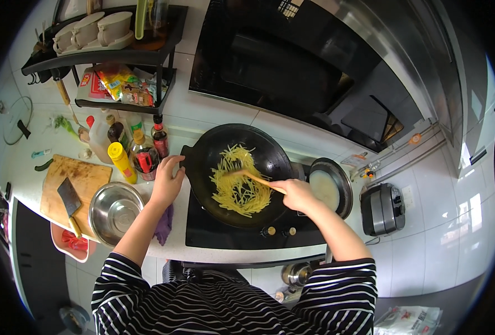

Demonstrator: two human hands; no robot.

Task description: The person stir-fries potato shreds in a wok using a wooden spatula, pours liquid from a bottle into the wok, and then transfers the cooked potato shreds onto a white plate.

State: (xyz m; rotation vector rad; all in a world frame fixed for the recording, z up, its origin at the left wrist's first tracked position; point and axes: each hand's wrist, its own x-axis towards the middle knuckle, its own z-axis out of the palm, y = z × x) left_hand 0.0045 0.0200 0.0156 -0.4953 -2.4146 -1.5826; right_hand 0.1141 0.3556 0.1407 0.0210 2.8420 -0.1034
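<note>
A large black wok (272,150) sits on the black cooktop (226,240), holding a heap of pale yellow-green shredded strips (247,201), perhaps potato. My right hand (297,194) grips the handle of a wooden spatula (253,176), whose blurred head lies among the strips. My left hand (169,180) is at the wok's left side, with fingertips at its black ear handle (187,157); whether they press or pinch it is unclear. To the right stands a smaller black pan (348,192) with whitish liquid in it.
Left of my left forearm are a steel bowl (115,213), a wooden cutting board (55,184) with a cleaver (69,197) on it, and several sauce bottles (146,159). A purple cloth (164,226) lies beside the cooktop. A range hood (285,71) rises behind the wok.
</note>
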